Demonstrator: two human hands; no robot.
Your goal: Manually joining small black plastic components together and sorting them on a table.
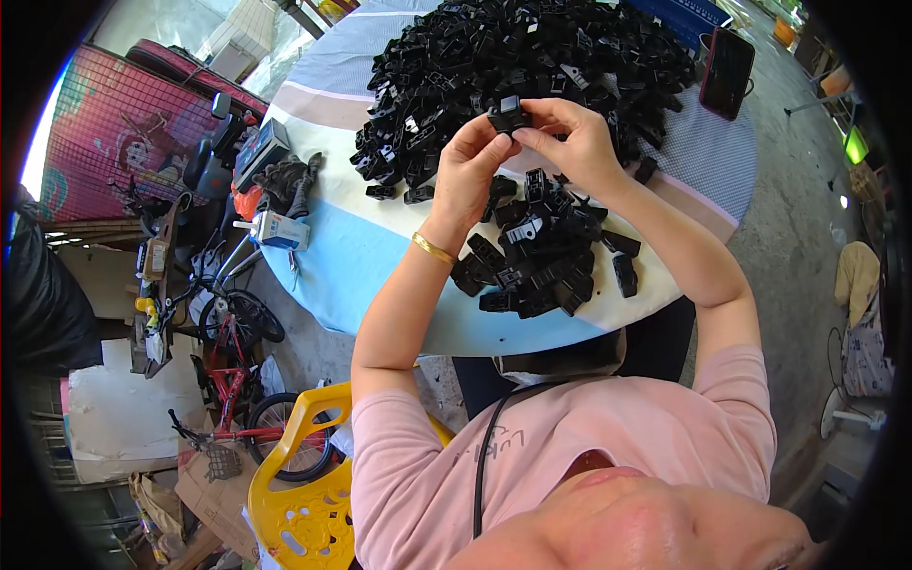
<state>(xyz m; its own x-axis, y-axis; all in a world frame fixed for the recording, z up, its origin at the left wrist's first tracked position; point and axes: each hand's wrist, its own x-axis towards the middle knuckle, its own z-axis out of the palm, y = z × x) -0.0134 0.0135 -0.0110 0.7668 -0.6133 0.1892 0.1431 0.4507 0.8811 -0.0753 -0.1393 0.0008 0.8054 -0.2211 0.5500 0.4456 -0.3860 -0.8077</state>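
Pinching a small black plastic piece (pixel 509 116) between thumbs and fingers, the left hand (pixel 465 176) and the right hand (pixel 578 144) come close together in the upper middle of the frame, above the tabletop (pixel 375 285). Behind the piece, a large heap of similar black parts (pixel 532 57) spreads across the top centre. Nearer the person, just below the hands, lies a smaller pile of black parts (pixel 541 271), some turned on their sides. A gold bracelet (pixel 434 248) circles the left wrist. Toward the upper right, a phone (pixel 728 76) stands upright with a dark screen, near a blue tray (pixel 686 21) at the top edge. On the left rim of the cloth sits a blue-and-white box (pixel 283 231). A yellow chair (pixel 309 518) and a red bicycle (pixel 228 388) occupy the lower left.
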